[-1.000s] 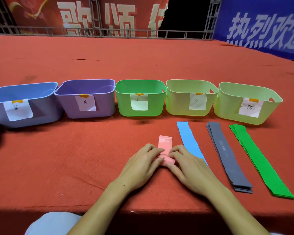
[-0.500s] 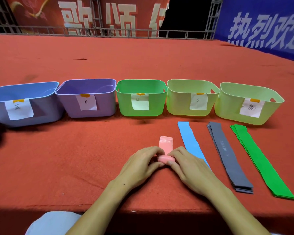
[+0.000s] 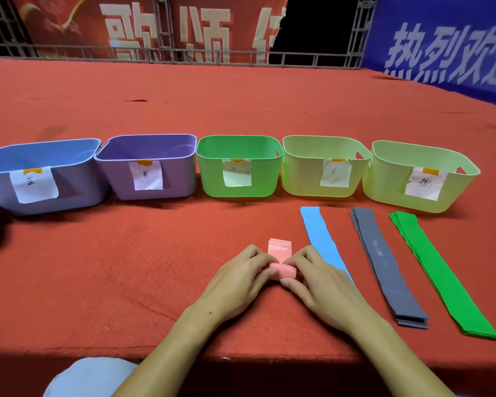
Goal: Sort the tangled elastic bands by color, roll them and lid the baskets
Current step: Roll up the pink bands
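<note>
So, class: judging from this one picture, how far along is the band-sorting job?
Done: the flat elastic bands lie sorted by colour, a blue strip, a grey stack and a green stack. In hand: the left hand and right hand pinch the pink band roll, with a short tail unrolled. Left: rolling the other three; no lid sits on any of the five plastic baskets.

Blue banner (image 3: 447, 44) at back right: white characters 热烈欢, a fourth cut off. Red banner (image 3: 161, 27): large pale characters, partly hidden. Paper labels on five baskets: purple basket (image 3: 146, 164) reads 紫; the others too small to make out.
</note>
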A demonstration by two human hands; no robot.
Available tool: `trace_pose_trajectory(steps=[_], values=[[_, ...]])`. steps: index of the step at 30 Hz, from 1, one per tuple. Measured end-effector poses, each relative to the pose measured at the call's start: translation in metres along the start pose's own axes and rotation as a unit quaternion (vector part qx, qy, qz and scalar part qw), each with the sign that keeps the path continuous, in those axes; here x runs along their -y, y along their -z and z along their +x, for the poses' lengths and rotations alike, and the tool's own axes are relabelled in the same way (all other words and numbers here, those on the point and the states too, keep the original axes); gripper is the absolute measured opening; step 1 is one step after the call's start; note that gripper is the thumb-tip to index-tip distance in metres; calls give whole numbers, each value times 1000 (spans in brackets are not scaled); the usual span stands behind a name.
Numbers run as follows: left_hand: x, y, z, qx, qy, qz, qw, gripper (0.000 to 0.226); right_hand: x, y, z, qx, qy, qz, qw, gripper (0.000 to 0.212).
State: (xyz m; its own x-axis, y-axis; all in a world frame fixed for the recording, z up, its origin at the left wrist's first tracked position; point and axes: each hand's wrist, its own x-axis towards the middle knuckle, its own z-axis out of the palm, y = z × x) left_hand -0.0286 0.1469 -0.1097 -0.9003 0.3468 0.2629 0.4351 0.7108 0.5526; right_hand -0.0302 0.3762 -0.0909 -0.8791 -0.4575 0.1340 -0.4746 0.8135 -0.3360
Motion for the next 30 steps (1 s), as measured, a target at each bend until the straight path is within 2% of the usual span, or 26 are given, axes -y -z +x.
trace_pose_trajectory(steps=[7, 9, 12, 17, 24, 30], values=[[-4, 4, -3, -14, -9, -25, 1000, 34, -1, -1, 1, 10, -13, -10, 1000, 40], [-3, 4, -3, -9, -12, -22, 1000, 39, -2, -2, 2, 15, -14, -14, 1000, 48], [3, 3, -1, -11, -19, -17, 1000, 34, -2, -2, 2, 14, -19, -12, 1000, 57], [4, 2, 0, -13, -21, -18, 1000, 30, -3, -3, 0, -11, -11, 24, 1000, 38], [4, 0, -1, -10, -5, -1, 1000, 35, -5, -7, 1, -36, 1, 28, 999, 48], [5, -1, -1, -8, 0, 10, 1000, 33, -7, -9, 2, -55, 15, 36, 998, 35]])
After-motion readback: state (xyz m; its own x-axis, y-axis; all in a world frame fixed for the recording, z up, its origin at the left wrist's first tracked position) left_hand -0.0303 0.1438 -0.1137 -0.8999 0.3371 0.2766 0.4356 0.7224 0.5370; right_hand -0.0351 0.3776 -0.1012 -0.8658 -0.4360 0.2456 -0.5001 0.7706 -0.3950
